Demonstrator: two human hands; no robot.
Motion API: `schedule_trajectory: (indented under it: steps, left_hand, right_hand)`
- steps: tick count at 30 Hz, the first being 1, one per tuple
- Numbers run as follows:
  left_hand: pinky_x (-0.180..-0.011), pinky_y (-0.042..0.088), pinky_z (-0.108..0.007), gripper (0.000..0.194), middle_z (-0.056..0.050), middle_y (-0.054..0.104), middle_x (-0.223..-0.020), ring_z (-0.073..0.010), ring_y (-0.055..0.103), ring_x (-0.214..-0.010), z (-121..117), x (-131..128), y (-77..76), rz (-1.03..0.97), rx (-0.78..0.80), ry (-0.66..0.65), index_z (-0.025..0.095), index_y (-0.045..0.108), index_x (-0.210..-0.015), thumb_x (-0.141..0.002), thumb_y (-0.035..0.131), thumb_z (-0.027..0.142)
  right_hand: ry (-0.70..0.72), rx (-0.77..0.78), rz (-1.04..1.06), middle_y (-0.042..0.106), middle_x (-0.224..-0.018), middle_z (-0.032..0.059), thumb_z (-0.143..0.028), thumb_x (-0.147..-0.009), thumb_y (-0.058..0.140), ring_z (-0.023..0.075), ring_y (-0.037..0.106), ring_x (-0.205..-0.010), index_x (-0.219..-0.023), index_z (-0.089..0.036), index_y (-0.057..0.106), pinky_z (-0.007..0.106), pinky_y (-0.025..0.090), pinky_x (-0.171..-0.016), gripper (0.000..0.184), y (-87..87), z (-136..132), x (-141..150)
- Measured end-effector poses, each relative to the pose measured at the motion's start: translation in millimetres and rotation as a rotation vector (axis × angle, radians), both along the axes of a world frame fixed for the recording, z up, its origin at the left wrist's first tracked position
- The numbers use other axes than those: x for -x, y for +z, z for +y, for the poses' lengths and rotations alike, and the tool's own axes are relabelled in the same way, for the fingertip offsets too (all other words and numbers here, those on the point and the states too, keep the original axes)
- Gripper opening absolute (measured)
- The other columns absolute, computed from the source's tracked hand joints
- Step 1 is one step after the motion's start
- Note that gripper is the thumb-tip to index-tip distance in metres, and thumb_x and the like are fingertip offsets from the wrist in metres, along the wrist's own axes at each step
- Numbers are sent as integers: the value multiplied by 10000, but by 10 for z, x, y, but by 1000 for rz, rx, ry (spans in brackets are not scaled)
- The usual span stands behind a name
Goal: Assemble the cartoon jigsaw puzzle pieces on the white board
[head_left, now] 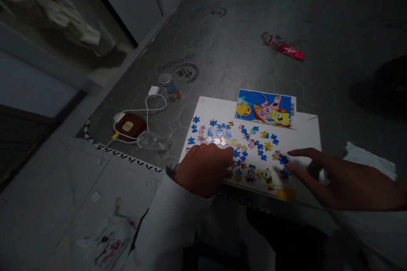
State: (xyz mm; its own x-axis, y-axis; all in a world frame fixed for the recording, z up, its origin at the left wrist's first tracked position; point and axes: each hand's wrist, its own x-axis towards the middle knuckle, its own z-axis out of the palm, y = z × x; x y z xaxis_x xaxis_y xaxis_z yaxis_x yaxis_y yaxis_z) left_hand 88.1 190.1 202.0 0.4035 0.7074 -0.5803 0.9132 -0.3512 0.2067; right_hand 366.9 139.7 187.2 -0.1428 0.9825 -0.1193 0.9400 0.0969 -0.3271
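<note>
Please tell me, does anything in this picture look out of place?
Mildly, yes. The cartoon card pokes past the far edge of the white board instead of lying fully on it. At lower left, what seems a crumpled plastic bag lies on the floor, and a white cable loops untidily around the brown case.

Long whitish sleeves (171, 220), loose-cuffed; left hand (203, 169), right hand (343, 178) ungloved.

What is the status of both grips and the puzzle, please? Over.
Left grip curled over white board, contents hidden. Right grip open, near puzzle pieces. Pieces spread across board, some loose. Picture card overlaps far edge.
</note>
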Motion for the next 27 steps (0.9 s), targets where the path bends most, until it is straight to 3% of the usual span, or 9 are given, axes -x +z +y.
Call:
schedule_trajectory:
  steps: [10,21,27]
  left_hand:
    - [-979,642,-513,175,-108,827,-1368,-383,800,-1256,-8,-8,91,-3,-26,56,219,794,-1221,-1126,657,272]
    - [-963,632,-481,221,-97,817,-1368,-362,795,-1257,-8,6,14,11,-27,61,232,799,-1240,-1129,609,253]
    - [-971,619,-463,201,-104,836,-1356,-355,793,-1264,-4,47,9,7,-31,82,231,796,-1255,-1097,672,250]
  right_hand:
    - [-2,28,3,784,-710,38,-850,-1101,299,235,629,-427,-1280,-291,806,380,422,-451,776,-7,10,-62]
    - [15,14,-10,767,-694,28,-813,-1127,290,224,616,-417,-1297,-280,805,371,391,-451,761,22,4,-47]
    - [11,-12,0,765,-686,35,-831,-1115,273,220,585,-402,-1283,-285,810,374,416,-453,784,-27,-9,-63]
